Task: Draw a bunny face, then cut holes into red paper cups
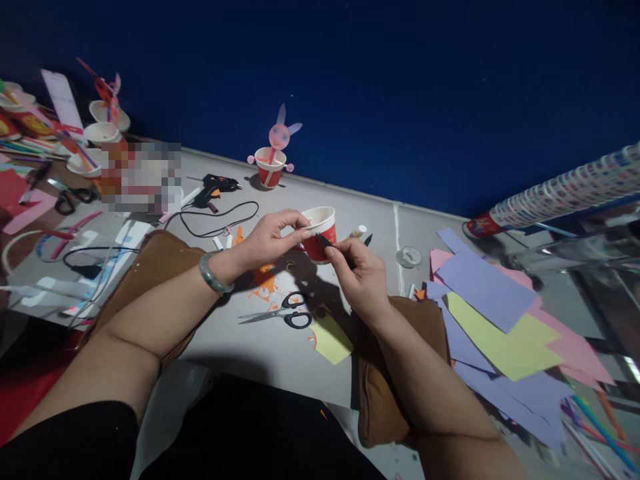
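A decorated cup stands by the far edge of the surface; a plainer red paper cup is in hand.
The person's left hand grasps the red paper cup at its rim, over the middle of the surface, while the right hand pinches a small dark piece against its side; whether the piece is attached cannot be told. The decorated cup, with its eared pink figure, looks finished. The red paper cup shows no such figure, so its decoration seems at an early stage. Some cutting appears done: orange scraps and yellow paper lie between the hands and the near edge, with the scissors among them, held by neither hand.
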The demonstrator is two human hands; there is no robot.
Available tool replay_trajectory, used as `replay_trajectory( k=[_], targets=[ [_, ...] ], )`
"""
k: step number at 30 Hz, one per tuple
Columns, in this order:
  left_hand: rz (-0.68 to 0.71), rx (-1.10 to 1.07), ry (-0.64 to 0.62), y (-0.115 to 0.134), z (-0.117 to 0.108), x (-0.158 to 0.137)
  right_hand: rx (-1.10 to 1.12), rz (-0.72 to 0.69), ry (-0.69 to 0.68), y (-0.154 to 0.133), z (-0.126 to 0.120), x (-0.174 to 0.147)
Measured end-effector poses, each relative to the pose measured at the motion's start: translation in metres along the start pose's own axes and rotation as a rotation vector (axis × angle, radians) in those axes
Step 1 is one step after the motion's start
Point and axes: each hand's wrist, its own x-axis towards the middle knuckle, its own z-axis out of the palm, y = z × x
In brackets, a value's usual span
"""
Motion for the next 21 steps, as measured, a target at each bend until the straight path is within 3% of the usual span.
replay_trajectory(
  k=[11,16,21],
  targets=[
    [-0.047,-0.051,0.005,0.002,-0.001,0.001,-0.001,-0.043,0.017,0.001,0.001,0.001],
    [-0.128,-0.150,0.036,0.001,-0.006,0.003,-0.091,-0.188,0.131,0.004,-0.004,0.005],
    [-0.272,-0.337,-0.044,0.002,-0.009,0.004,-0.274,-0.337,0.142,0.011,-0.011,0.009]
  ],
)
